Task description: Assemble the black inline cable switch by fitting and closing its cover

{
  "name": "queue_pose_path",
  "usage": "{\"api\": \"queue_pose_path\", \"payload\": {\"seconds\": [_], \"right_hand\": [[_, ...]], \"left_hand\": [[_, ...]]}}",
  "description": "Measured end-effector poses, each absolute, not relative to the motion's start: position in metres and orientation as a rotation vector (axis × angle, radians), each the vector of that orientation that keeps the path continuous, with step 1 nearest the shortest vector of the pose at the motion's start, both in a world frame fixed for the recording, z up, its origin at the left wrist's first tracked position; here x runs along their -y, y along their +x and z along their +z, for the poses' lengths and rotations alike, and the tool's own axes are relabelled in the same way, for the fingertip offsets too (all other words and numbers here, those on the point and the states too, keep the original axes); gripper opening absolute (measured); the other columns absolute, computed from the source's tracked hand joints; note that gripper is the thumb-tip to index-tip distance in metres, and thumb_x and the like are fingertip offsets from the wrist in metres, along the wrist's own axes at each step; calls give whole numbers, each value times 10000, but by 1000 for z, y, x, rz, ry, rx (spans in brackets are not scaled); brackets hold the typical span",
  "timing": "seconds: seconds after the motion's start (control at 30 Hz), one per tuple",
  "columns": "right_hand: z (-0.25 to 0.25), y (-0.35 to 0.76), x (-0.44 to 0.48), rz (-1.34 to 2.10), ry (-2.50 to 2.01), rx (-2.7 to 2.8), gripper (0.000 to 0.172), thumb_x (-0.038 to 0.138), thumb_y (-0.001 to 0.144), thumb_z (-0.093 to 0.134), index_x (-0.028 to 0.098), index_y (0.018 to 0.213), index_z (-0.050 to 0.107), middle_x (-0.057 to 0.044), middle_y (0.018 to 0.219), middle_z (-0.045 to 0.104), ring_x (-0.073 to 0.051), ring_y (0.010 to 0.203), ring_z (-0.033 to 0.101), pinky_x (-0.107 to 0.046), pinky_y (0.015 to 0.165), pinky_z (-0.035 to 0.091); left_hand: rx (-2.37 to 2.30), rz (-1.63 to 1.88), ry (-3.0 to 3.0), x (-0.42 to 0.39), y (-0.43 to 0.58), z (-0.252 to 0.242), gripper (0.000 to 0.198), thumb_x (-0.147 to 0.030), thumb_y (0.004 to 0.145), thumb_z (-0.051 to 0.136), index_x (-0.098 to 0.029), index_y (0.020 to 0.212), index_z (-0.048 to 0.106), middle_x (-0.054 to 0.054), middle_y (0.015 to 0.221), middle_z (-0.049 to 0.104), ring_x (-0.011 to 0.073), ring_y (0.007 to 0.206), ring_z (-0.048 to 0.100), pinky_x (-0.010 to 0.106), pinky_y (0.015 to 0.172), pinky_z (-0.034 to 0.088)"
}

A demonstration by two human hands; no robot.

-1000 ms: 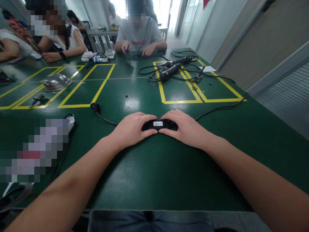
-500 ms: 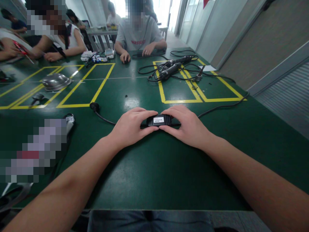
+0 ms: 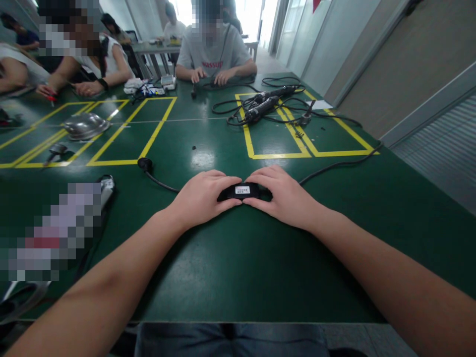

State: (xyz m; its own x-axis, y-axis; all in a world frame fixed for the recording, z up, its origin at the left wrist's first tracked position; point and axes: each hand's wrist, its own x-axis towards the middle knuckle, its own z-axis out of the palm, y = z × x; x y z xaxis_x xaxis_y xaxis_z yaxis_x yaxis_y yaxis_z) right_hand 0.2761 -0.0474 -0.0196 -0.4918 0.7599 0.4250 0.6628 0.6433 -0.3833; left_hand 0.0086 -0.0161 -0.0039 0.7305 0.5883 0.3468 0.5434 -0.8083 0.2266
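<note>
Between my two hands is a small black in-line cable box (image 3: 242, 190) with a white printed label facing up. My left hand (image 3: 204, 198) grips its left end, fingertips on the far edge and thumb on the near edge. On the right end my right hand (image 3: 284, 198) holds it the same way, and the fingertips of both hands nearly meet. A black cable (image 3: 163, 185) runs out past my left hand to a round black plug (image 3: 145, 164). Beyond my right hand the cable (image 3: 334, 164) continues to the table's right edge.
Black electric screwdrivers (image 3: 262, 109) with coiled cords lie at the far right inside yellow tape. A metal bowl (image 3: 86, 125) sits at the left, with a blurred-out pale object (image 3: 63, 223) nearer me. Several people sit around the green table (image 3: 253, 277).
Both hands have lowered slightly toward me with the black box, and its ribbed ends show less. Across the table, a person's hand has lifted off a small dark object.
</note>
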Motion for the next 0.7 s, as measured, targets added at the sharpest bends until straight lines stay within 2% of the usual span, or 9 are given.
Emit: {"api": "queue_pose_path", "payload": {"seconds": [0.17,0.37,0.7], "right_hand": [[-16,275,50,86,-1045,2159,234,379,1060,814,239,1245,791,-136,1251,836,-368,1182,748,-574,1074,608],[-18,278,47,306,-1167,2305,250,396,1037,849,259,1245,831,-134,1297,822,-368,1208,739,-593,1093,631],[-16,278,47,333,-1191,2309,275,404,1040,843,257,1272,844,-132,1303,821,-362,1205,736,-577,1097,637]], "left_hand": [[-888,854,2843,17,7,-2,471,-474,1115,763,-157,1463,786,149,1267,879,315,1187,831,469,1089,679],[-999,476,2748,19,12,2,468,-431,1093,791,-195,1496,791,150,1281,875,343,1177,837,503,1074,684],[-1032,421,2733,19,14,3,471,-427,1097,784,-206,1513,776,145,1295,867,337,1202,823,489,1099,659]]}}
